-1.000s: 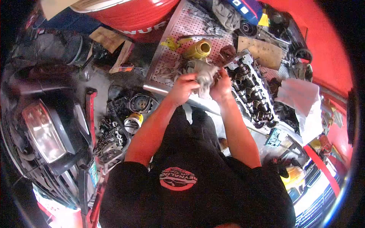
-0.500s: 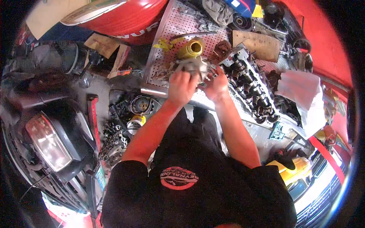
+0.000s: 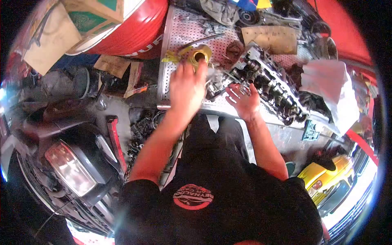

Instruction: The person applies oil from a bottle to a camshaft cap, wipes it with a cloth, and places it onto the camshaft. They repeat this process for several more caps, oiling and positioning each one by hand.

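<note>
My left hand is over the near side of a yellow container with a round open mouth, overlapping it in this view. The hand is slightly blurred, its thumb apart from its fingers. To its right, a grey metal part lies near the front of the perforated bench. My right hand is beside this part, open with the palm turned up and the fingers spread. Just beyond that hand, an engine cylinder head with camshafts lies diagonally on the bench.
The perforated metal bench also bears cardboard, a brown lump, a yellow rag and white sheeting. A red drum stands at the left. Below are a car headlight and a yellow car part.
Both hands were together on the grey metal part. The left hand has released it and moved left to the yellow container; the right hand has come away and opened. The view has turned slightly.
</note>
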Demonstrator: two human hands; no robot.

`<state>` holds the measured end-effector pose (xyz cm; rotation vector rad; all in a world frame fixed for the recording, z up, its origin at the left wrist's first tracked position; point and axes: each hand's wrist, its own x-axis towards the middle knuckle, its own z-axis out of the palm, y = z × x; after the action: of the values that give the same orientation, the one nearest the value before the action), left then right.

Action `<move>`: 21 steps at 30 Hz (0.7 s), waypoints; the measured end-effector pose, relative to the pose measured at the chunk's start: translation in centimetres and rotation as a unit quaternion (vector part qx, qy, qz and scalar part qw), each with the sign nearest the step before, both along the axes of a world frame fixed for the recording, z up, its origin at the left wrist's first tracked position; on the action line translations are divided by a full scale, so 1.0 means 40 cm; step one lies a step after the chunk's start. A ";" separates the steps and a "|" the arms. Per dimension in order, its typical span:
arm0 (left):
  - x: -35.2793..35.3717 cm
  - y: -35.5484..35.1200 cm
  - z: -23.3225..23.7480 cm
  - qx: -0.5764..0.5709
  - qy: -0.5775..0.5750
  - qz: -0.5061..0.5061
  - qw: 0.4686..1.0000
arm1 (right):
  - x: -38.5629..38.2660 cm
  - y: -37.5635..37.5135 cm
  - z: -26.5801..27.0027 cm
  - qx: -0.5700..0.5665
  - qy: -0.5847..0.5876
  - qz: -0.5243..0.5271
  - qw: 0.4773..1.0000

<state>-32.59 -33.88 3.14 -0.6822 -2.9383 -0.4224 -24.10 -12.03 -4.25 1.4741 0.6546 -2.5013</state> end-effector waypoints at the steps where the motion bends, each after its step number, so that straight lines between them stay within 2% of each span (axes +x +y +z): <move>1: -0.039 0.003 -0.003 -0.037 -0.004 -0.013 0.999 | 0.006 0.005 0.016 -0.047 0.023 -0.018 0.998; 3: -0.098 -0.004 -0.030 -0.155 -0.077 -0.044 0.984 | -0.014 -0.012 0.076 -0.105 0.086 -0.028 0.990; 5: -0.142 -0.025 -0.031 -0.210 -0.245 -0.079 0.943 | -0.027 -0.016 0.106 -0.140 0.191 -0.013 0.972; 8: -0.109 -0.073 -0.043 -0.174 -0.193 -0.111 0.959 | -0.049 -0.016 0.134 -0.161 0.256 0.000 0.953; 10: -0.048 -0.126 -0.102 -0.052 -0.078 -0.125 0.988 | -0.055 -0.012 0.140 -0.140 0.244 0.007 0.960; 11: -0.011 -0.148 -0.124 -0.025 -0.070 -0.109 0.991 | -0.050 -0.013 0.138 -0.136 0.230 0.005 0.964; 12: 0.018 -0.171 -0.152 0.001 0.004 -0.118 0.993 | -0.043 -0.016 0.129 -0.119 0.231 0.015 0.965; 13: 0.046 -0.182 -0.143 0.024 -0.018 -0.096 0.995 | -0.037 -0.028 0.143 -0.075 0.196 0.027 0.977; 15: 0.086 -0.190 -0.136 0.086 0.023 -0.077 0.993 | -0.014 -0.040 0.131 -0.060 0.167 0.042 0.983; 18: 0.099 -0.179 -0.107 0.128 0.090 -0.029 0.987 | 0.013 -0.061 0.123 -0.024 0.123 0.066 0.990; 21: 0.069 -0.169 -0.074 0.158 0.167 -0.022 0.973 | 0.036 -0.079 0.120 -0.007 0.077 0.078 0.994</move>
<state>-29.83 -40.63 0.19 -0.6959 -2.4706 -0.6849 -22.66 -15.20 0.54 1.1835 0.7443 -2.5095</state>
